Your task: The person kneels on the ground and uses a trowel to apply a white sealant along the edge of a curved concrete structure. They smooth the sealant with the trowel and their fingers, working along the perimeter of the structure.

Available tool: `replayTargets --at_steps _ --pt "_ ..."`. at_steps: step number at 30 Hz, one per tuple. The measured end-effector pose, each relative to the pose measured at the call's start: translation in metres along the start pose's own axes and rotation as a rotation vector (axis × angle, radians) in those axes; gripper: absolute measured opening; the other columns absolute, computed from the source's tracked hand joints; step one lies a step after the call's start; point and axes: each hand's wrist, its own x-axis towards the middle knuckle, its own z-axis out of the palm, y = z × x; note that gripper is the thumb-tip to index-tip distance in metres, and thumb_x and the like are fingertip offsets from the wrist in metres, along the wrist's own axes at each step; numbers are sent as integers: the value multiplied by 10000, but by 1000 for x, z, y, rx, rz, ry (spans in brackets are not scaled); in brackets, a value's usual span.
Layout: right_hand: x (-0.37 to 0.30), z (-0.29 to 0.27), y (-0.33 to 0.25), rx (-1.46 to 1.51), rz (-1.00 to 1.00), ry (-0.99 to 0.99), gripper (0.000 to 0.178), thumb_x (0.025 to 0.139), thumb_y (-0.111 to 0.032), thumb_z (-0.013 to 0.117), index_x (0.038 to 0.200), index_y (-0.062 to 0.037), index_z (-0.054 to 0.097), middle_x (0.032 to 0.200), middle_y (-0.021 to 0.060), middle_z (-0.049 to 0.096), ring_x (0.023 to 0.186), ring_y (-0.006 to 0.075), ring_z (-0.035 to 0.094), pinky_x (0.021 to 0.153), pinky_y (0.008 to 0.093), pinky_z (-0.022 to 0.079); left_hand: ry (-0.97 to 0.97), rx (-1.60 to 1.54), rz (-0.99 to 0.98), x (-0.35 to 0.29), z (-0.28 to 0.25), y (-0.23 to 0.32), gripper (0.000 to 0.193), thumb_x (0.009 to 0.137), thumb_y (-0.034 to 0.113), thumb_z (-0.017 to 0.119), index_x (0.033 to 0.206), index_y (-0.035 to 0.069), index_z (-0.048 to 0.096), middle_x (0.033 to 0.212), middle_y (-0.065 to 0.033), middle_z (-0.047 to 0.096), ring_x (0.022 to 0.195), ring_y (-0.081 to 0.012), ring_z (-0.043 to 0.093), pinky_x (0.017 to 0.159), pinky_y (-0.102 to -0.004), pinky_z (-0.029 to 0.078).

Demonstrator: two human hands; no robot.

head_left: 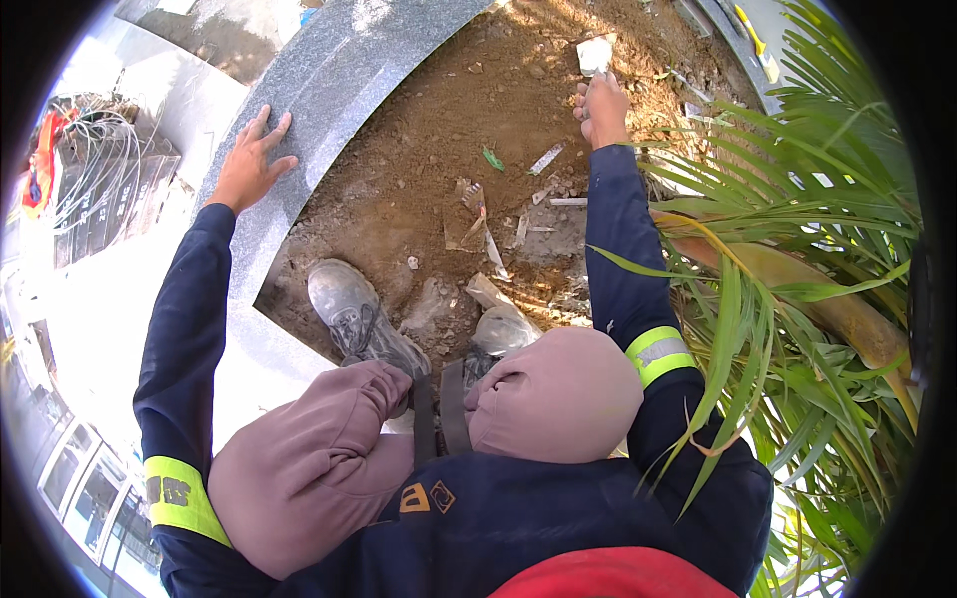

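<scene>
- Grey, speckled stone is forming a curved slab (349, 60) that is running from the upper middle of the frame down toward the left of centre, edging a bed of brown soil (478, 110).
- The left hand (257, 167) is resting on this slab in the upper left of the frame, palm down, its fingers spreading apart and grasping nothing.
- The right hand (603, 108) is reaching over the soil in the upper right, its fingers curling around the near end of a white flat piece (595, 56) and gripping it.
- That piece is pointing toward the top edge of the frame; glare is hiding its exact kind, and whether its broad end is touching the soil cannot be told.
- A green scrap (492, 158) is lying on the soil in the upper middle, and a pale strip (545, 159) is lying to its right.
- A dusty boot (364, 314) is standing on the soil left of centre, while a second boot (503, 329) is showing partly beyond the mauve knee (553, 394).
- Green palm fronds (797, 219) are filling the right side, some leaves crossing the navy right sleeve (623, 229).
- A yellow-handled tool (755, 42) is lying near the upper right corner.
- Pale wires (95, 125) are tangling over a dark stack (115, 194) at the left.
</scene>
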Motion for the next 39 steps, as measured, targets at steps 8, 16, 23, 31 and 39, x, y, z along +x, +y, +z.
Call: replayTargets --at_steps 8,16,23,31,39 --pt "-89 60 -23 -455 45 -398 552 1054 -263 553 1567 -99 434 870 42 616 604 85 496 492 261 410 -31 -83 -25 0 -12 -7 849 855 378 802 1592 340 383 1694 -163 213 1451 -448 348 1196 -506 358" --pt "-18 45 -14 -219 -60 -141 533 1071 -250 501 1584 -139 405 824 21 579 554 78 483 458 240 394 -30 -93 -29 12 -9 0 887 831 345 821 1597 334 374 1706 -152 179 1439 -444 348 1206 -518 339" --pt "-150 62 36 -714 -293 -675 524 1042 -262 542 1524 -65 479 906 125 672 744 221 609 671 367 497 -12 -92 -25 5 -6 -5 893 824 369 825 1595 331 377 1698 -167 199 1428 -453 358 1191 -513 353" --pt "-120 49 -11 -1430 -545 -484 442 1024 -313 513 1456 -242 577 1060 199 738 987 412 700 888 516 550 -8 -136 -14 8 -3 -6 890 829 336 827 1596 325 377 1692 -181 211 1422 -466 361 1193 -510 349" --pt "-59 -5 -34 -986 -733 122 503 1048 -308 493 1501 -89 510 1147 246 720 1029 392 698 914 470 533 -9 -105 -27 10 -1 -6 874 838 335 822 1593 304 383 1687 -207 204 1474 -490 311 1196 -527 340"
